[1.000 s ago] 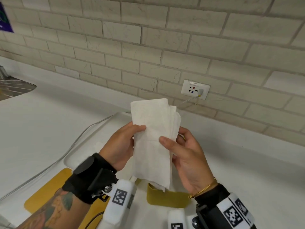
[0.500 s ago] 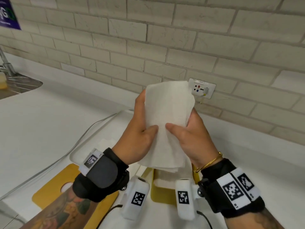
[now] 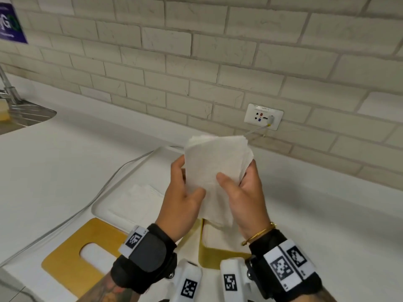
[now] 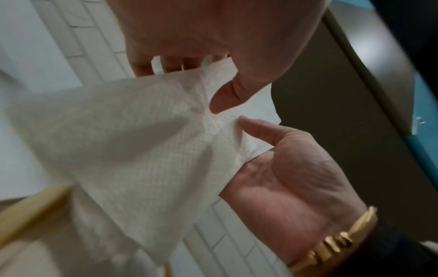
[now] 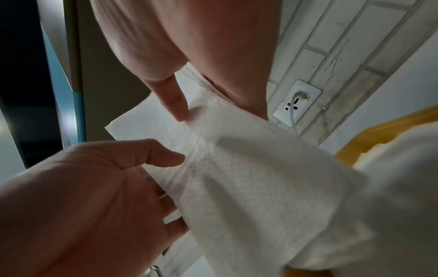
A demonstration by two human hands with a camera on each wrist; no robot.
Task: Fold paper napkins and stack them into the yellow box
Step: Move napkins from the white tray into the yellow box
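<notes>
A folded white paper napkin [image 3: 214, 168] is held upright in the air between both hands, above the yellow box [image 3: 218, 257]. My left hand [image 3: 187, 179] pinches its left edge, thumb in front and fingers behind. My right hand [image 3: 236, 172] pinches the right edge the same way. In the left wrist view the napkin [image 4: 142, 150] hangs between both thumbs over the box rim [image 4: 31, 209]. The right wrist view shows the napkin [image 5: 249, 178] and the box wall [image 5: 379, 131]. White napkins lie inside the box [image 3: 220, 236].
A white tray [image 3: 102, 211] with flat napkins [image 3: 139, 199] lies left of the hands. A yellow lid [image 3: 65, 264] with a cutout sits at the near left. A cable [image 3: 104, 184] runs along the counter. A wall socket [image 3: 263, 116] and a sink [image 3: 24, 118] stand further off.
The long napkin was folded in half to a shorter shape, both hands closing together on it. Since then the hands have lowered it slightly toward the box.
</notes>
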